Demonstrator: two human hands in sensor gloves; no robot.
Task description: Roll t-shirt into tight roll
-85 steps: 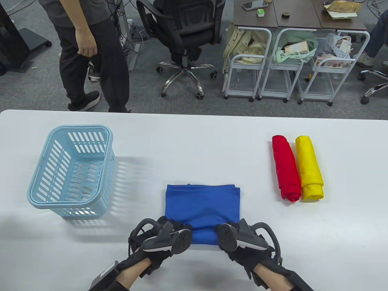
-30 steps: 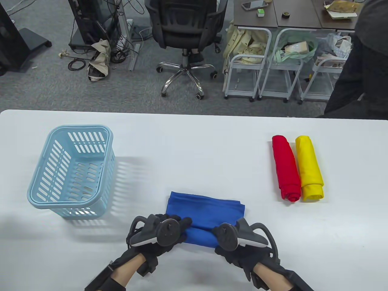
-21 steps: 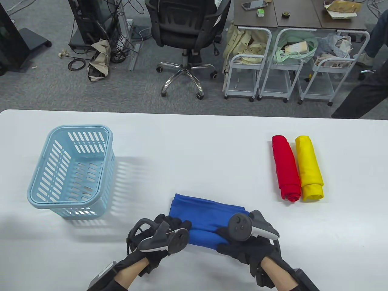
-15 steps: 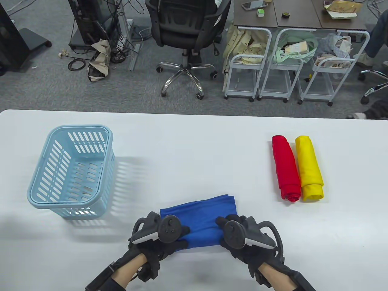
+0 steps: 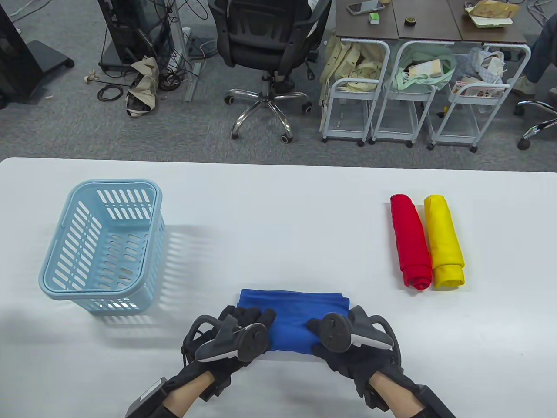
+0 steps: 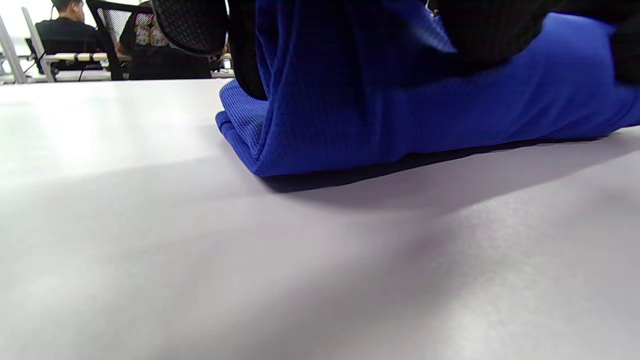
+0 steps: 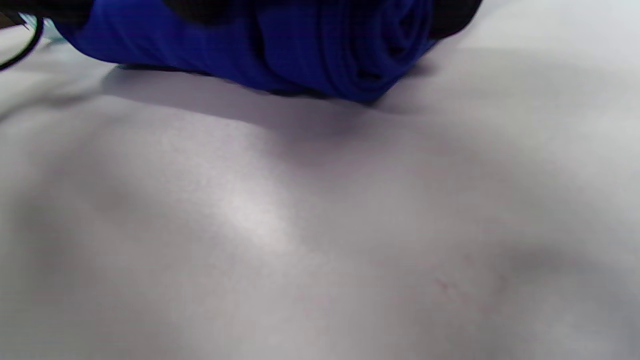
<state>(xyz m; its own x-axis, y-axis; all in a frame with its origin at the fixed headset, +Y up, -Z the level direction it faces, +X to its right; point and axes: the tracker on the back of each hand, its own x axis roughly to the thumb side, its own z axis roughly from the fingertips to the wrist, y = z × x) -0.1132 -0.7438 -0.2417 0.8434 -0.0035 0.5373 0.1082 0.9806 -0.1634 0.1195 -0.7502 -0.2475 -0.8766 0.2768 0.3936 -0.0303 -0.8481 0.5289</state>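
Left hand (image 5: 237, 337) and right hand (image 5: 343, 337) each grip one end of the blue t-shirt (image 5: 292, 320), fingers curled over its rolled near part. The shirt lies on the white table (image 5: 278, 204) near its front edge, far portion flat. A spiral of layers shows at the right end.

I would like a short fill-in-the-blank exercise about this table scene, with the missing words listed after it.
1. Both hands, left hand and right hand, hold the ____ t-shirt.
2. Beside the yellow roll lies a ____ roll.
3. The light blue ____ stands on the table's left side.

Missing words: blue; red; basket
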